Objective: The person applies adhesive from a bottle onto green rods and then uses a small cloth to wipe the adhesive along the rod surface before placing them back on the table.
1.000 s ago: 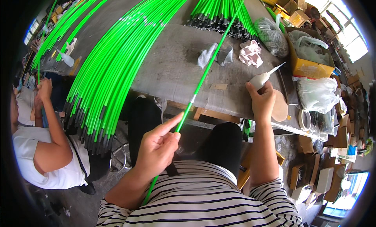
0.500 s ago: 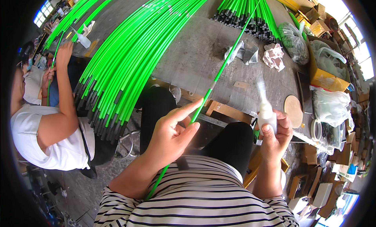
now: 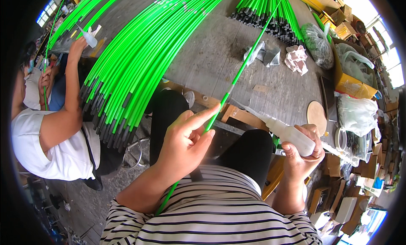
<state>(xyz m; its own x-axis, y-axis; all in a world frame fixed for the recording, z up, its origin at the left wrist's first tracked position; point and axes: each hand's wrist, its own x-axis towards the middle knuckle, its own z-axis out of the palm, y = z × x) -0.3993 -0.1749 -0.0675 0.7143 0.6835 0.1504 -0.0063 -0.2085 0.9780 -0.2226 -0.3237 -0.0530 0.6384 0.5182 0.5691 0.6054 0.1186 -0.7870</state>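
My left hand pinches a thin green rod between thumb and fingers. The rod slants from beside my striped top up over the table to the upper right, with a pale band just beyond my fingertips. In my right hand is a white squeeze bottle, tipped over so that its long thin nozzle points left toward that band. The nozzle's tip is faint, and I cannot tell whether it touches the rod.
Many green rods with dark ends lie to the left, and another bundle at the back. Crumpled paper and a round tan disc rest on the grey table. A co-worker sits at left with a bottle and rod.
My right hand has tipped the bottle from upright to leaning left, its nozzle now near the rod. My left hand stays put. The co-worker's raised hand now holds a bottle.
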